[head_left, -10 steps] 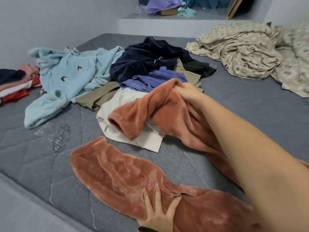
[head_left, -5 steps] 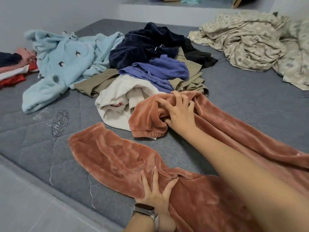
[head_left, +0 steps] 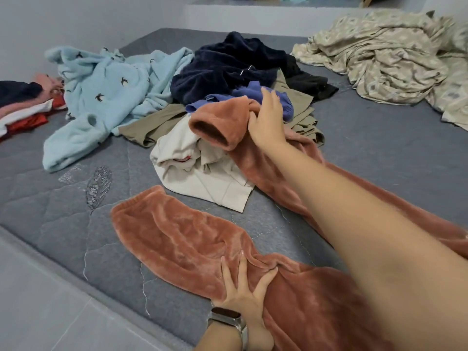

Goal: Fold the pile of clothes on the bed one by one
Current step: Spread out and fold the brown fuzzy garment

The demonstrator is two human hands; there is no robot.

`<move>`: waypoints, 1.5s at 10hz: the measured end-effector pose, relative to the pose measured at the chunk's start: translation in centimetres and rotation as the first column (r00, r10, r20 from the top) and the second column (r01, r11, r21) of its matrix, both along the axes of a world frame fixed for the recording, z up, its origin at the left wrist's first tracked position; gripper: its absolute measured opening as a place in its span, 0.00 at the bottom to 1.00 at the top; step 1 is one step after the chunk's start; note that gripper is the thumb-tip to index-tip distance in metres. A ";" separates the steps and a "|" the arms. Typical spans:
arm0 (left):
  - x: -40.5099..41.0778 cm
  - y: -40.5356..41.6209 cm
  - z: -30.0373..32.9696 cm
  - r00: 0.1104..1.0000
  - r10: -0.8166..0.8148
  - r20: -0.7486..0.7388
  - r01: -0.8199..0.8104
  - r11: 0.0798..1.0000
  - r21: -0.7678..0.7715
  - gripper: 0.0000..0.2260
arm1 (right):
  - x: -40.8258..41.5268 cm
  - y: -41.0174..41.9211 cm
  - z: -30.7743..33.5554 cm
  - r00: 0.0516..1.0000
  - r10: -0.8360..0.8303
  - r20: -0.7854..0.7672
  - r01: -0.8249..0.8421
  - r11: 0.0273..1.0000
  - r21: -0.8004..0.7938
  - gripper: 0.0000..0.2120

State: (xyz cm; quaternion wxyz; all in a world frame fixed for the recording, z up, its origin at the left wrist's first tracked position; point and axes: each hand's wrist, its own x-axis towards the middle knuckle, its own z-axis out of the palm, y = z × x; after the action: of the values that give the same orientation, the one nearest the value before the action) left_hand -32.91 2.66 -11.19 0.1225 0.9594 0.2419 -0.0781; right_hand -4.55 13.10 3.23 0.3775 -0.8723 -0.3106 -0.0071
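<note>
Folding was only partly done, by my judgement: a small stack (head_left: 22, 110) of folded pieces sat at the bed's (head_left: 379, 153) far left edge, while most of the pile (head_left: 228, 97) lay loose in the middle. Left in that heap were a light blue fleece (head_left: 106, 97), a navy top (head_left: 228, 67), a purple piece (head_left: 253, 93), an olive piece (head_left: 152, 125) and a cream one (head_left: 202, 173). A patterned sheet (head_left: 392, 59) was bunched at the far right corner; whether it belonged to the task could not be told.

The rust trousers (head_left: 190, 239) were the piece in hand, not yet folded. One leg lay flat near the bed's front edge; the other ran back toward the pile, its cuff raised over the cream piece.

The left hand (head_left: 243, 292) lay on the near leg with fingers spread and straight, pressing the plush down, gripping nothing. A watch (head_left: 228, 323) sat on that wrist. The right arm reached forward across the bed, and the right hand (head_left: 268, 122) lay on the far leg just behind the cuff, fingers bent over the fabric. They seemed to hold it, though the thumb was hidden. Bringing the two legs together looked like the step in hand.
</note>
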 end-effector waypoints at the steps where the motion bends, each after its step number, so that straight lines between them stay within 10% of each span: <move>1: 0.2 -0.5 2.0 0.982 -0.085 -0.169 0.073 0.995 -0.074 0.49 | -1.4 -3.0 -2.1 0.989 0.047 0.143 -0.029 0.991 -0.128 0.30; 3: 0.6 -0.3 1.4 0.969 -0.041 -0.242 0.008 0.991 -0.134 0.48 | -3.6 -16.3 -8.2 0.989 0.147 0.034 -0.087 0.740 -0.667 0.38; 5: 0.6 -0.3 3.9 0.954 -0.019 -0.298 -0.042 0.979 -0.197 0.50 | -7.4 -28.8 -8.3 0.982 0.169 -0.079 -0.165 0.590 -0.791 0.29; 6: 1.1 0.4 5.4 0.884 -0.066 -0.463 -0.027 0.981 -0.190 0.55 | -7.4 -34.4 -6.5 0.967 0.209 -0.146 -0.248 0.635 -0.731 0.24; 8: 9.5 4.1 12.5 0.668 0.007 -0.744 -0.308 0.913 -0.269 0.38 | -2.9 -48.4 -4.3 0.994 -0.105 0.029 0.096 0.724 -0.683 0.26; 9: 13.3 4.6 14.4 0.935 -0.023 -0.354 0.028 1.000 0.010 0.22 | -1.6 -52.3 -3.7 0.926 -0.352 0.134 0.351 0.677 -0.647 0.29; 10: 15.9 5.2 13.3 0.986 -0.091 0.141 0.050 0.961 0.271 0.28 | -0.1 -54.4 -3.4 0.778 -0.586 0.225 0.617 0.648 -0.446 0.25; 11: 17.4 5.3 11.4 0.989 -0.065 0.134 0.005 0.913 0.408 0.37 | 1.0 -56.6 -3.9 0.732 -0.681 0.015 0.584 0.615 -0.530 0.32; 12: 18.0 6.8 10.0 0.990 -0.019 0.141 -0.049 0.887 0.459 0.41 | 1.4 -57.6 -5.3 0.728 -0.578 -0.369 0.297 0.750 -0.591 0.65; 13: 18.4 9.0 9.5 0.995 -0.042 0.090 -0.010 0.857 0.515 0.26 | 1.8 -57.5 -5.8 0.790 -0.457 -0.410 0.149 0.790 -0.595 0.68; 14: 18.3 9.9 11.0 0.994 -0.086 -0.067 0.108 0.857 0.503 0.12 | 2.8 -56.8 -5.6 0.748 -0.411 -0.521 0.023 0.801 -0.599 0.30; 15: 18.9 16.8 10.3 0.998 -0.028 -0.047 0.048 0.857 0.513 0.13 | 4.1 -55.9 -4.2 0.882 -0.411 -0.231 0.097 0.637 -0.765 0.12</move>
State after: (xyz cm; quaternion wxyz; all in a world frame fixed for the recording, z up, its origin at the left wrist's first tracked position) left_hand -14.04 19.50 -0.90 -0.1436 0.9603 0.2370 -0.0314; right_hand -0.49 -42.76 -0.96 0.0436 -0.9679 -0.0778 0.2351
